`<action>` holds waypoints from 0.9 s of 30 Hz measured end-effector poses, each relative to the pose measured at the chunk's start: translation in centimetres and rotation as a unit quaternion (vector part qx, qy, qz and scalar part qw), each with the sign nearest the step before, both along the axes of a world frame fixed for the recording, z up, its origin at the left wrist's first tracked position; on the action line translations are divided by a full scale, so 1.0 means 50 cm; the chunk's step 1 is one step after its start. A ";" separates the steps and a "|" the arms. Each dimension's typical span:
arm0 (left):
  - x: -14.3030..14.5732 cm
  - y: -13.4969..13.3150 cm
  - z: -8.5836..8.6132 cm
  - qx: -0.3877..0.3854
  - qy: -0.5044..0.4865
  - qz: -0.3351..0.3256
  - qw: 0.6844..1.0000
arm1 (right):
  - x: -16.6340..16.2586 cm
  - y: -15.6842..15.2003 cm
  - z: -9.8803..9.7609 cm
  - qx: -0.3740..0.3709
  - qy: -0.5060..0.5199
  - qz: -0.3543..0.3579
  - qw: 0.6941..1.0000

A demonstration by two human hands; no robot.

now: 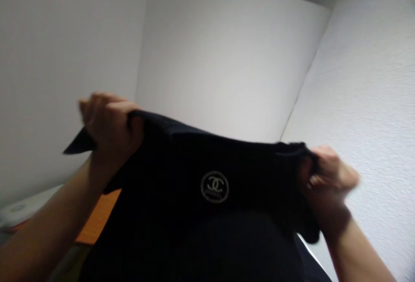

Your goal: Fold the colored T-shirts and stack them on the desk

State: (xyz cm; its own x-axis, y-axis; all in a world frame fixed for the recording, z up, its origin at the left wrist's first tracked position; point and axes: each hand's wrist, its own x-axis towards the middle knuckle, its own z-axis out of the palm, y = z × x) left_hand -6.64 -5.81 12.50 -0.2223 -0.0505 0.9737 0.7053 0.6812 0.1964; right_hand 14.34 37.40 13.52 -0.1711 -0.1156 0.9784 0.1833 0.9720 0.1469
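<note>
A black garment with a small round white logo hangs stretched out in front of me, held up by its top edge. My left hand is closed in a fist on the garment's left upper corner. My right hand is closed on the right upper corner and looks blurred by motion. The cloth hangs down and hides whatever lies below it.
White walls meet in a corner behind the garment, with a rough white wall close on the right. At the lower left an orange surface and a blurred white round object show.
</note>
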 end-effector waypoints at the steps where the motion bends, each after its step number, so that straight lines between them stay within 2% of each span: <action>1: -0.040 0.051 0.034 -0.056 -0.004 0.043 0.998 | -0.067 0.004 0.022 0.019 -0.034 -0.016 0.999; 3: -0.121 0.149 0.071 -0.187 -0.057 0.077 0.978 | -0.199 0.005 0.043 -0.002 -0.137 -0.063 0.989; 4: -0.161 0.188 0.068 -0.211 -0.079 0.078 0.971 | -0.258 0.001 0.037 -0.036 -0.210 -0.081 0.974; 5: -0.199 0.218 0.051 -0.242 -0.105 0.073 0.962 | -0.308 -0.007 0.020 -0.079 -0.288 -0.097 0.950; 6: -0.235 0.237 0.021 -0.276 -0.132 0.065 0.950 | -0.349 -0.017 -0.009 -0.121 -0.358 -0.110 0.919; 7: -0.266 0.245 -0.020 -0.300 -0.154 0.059 0.940 | -0.379 -0.029 -0.048 -0.141 -0.389 -0.115 0.903; 9: -0.319 0.231 -0.121 -0.330 -0.205 0.058 0.920 | -0.409 -0.054 -0.149 -0.167 -0.447 -0.113 0.872; 11: -0.358 0.190 -0.225 -0.340 -0.268 0.069 0.899 | -0.412 -0.075 -0.261 -0.194 -0.517 -0.105 0.827; 13: -0.387 0.138 -0.314 -0.342 -0.334 0.085 0.874 | -0.402 -0.085 -0.365 -0.227 -0.572 -0.103 0.781; 15: -0.408 0.088 -0.383 -0.348 -0.395 0.092 0.845 | -0.392 -0.084 -0.447 -0.260 -0.611 -0.105 0.740; 17: -0.426 0.044 -0.433 -0.358 -0.433 0.088 0.823 | -0.388 -0.074 -0.502 -0.283 -0.621 -0.106 0.723; 19: -0.441 0.004 -0.464 -0.366 -0.440 0.077 0.816 | -0.390 -0.062 -0.534 -0.293 -0.608 -0.102 0.731; 21: -0.455 -0.030 -0.476 -0.363 -0.431 0.075 0.822 | -0.396 -0.053 -0.549 -0.295 -0.592 -0.097 0.744; 24: -0.464 -0.059 -0.463 -0.355 -0.436 0.095 0.821 | -0.406 -0.049 -0.554 -0.296 -0.584 -0.097 0.750; 27: -0.448 -0.029 -0.436 -0.363 -0.437 0.115 0.815 | -0.413 -0.052 -0.554 -0.291 -0.578 -0.097 0.756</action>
State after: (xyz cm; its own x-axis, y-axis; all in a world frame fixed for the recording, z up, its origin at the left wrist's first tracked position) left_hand -29.02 -7.26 -9.30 -0.9125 0.3308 0.2407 0.3502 0.9357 0.0420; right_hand -6.30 34.80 -14.19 -0.9094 0.4142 0.0385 0.4069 0.9050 -0.1243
